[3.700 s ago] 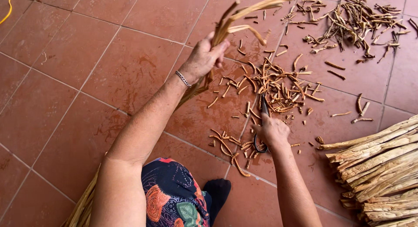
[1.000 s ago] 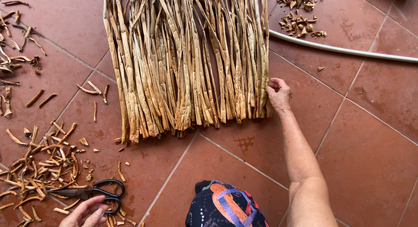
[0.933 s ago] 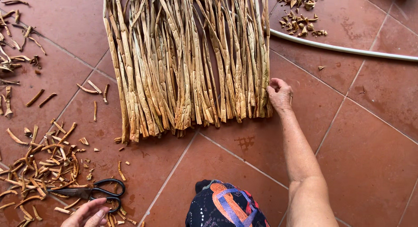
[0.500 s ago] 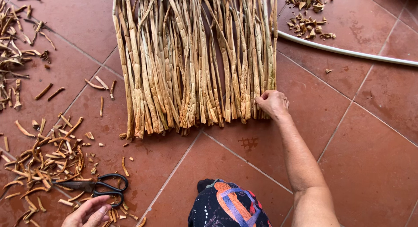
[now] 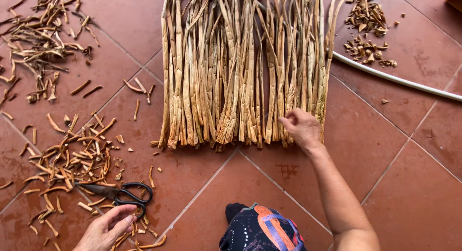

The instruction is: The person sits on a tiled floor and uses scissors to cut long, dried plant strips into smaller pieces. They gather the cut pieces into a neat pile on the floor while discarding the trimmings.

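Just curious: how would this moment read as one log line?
right hand: touching dried strips | left hand: open, by scissors | trimmings: on tile floor

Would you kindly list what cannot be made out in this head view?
- Strips: far ends cut off by the top edge.
- Scissors: blade tips buried under cuttings.
- Left hand: wrist cut off by the bottom edge.
- Right hand: fingertips hidden behind the hand itself.
- Hose: runs out at the right edge.
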